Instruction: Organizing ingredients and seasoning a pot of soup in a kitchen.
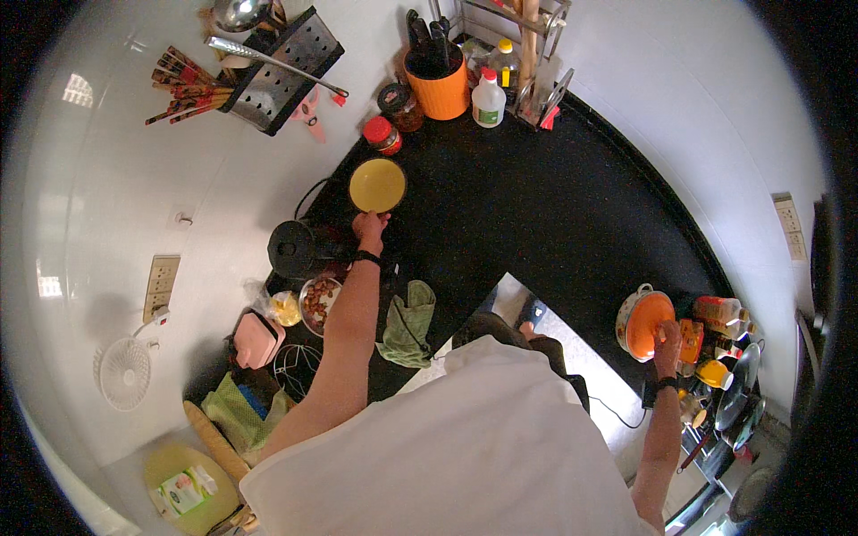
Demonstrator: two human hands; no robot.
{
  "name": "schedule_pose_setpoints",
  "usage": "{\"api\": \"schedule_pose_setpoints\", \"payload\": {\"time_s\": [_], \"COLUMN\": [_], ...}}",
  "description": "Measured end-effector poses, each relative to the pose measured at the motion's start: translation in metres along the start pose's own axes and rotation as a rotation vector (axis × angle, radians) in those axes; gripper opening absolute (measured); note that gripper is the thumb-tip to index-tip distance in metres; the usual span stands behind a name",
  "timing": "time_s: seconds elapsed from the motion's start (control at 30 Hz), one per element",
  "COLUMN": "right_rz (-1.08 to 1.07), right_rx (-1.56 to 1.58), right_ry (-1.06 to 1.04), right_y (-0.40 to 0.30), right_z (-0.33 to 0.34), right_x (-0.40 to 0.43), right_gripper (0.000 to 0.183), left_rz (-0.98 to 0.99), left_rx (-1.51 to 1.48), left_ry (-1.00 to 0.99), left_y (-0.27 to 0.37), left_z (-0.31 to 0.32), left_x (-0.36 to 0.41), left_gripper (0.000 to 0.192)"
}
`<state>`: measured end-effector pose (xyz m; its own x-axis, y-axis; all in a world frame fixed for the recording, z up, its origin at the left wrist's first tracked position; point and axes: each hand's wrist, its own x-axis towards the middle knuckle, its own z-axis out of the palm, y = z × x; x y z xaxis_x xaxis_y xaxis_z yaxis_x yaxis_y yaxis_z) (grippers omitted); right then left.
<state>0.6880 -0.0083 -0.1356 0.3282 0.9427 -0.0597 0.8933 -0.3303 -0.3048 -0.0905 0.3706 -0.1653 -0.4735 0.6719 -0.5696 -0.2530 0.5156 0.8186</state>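
Observation:
My left hand (370, 226) grips the near rim of a round yellow bowl (377, 185) with a dark edge, over the left part of the black countertop (536, 201). Just beyond the bowl stands a small jar with a red lid (382, 135). Far to the right, my right hand (667, 342) has its fingers on the orange lid (647, 325) of a white enamel pot (624, 318) with a loop handle. The hand covers the middle of the lid, so a knob there cannot be seen. Each wrist wears a black band.
A black appliance (293, 248), a bowl of brown dried fruit (318, 303) and a green cloth (409, 325) lie near my left arm. An orange knife holder (438, 87) and a white bottle (488, 100) stand at the back. Bottles (720, 315) and pans (737, 388) crowd the right.

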Motion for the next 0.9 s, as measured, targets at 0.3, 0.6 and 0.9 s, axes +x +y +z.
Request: {"api": "schedule_pose_setpoints", "payload": {"time_s": [0.3,0.6,0.9], "right_rz": [0.063,-0.034,-0.062], "right_rx": [0.178,0.121,0.133], "right_ry": [0.133,0.182,0.119], "right_y": [-0.002,-0.054,-0.064], "right_z": [-0.001,-0.017,-0.036], "right_x": [-0.016,-0.009,-0.010], "right_gripper": [0.027,0.026,0.026], "left_rz": [0.556,0.620,0.520], "left_rx": [0.388,0.771,0.919], "left_ry": [-0.226,-0.563,-0.743], "left_y": [-0.017,-0.022,-0.059], "left_z": [0.042,0.095,0.164], "left_x": [-0.069,-0.162,-0.218], "left_gripper": [0.027,0.025,0.021]}}
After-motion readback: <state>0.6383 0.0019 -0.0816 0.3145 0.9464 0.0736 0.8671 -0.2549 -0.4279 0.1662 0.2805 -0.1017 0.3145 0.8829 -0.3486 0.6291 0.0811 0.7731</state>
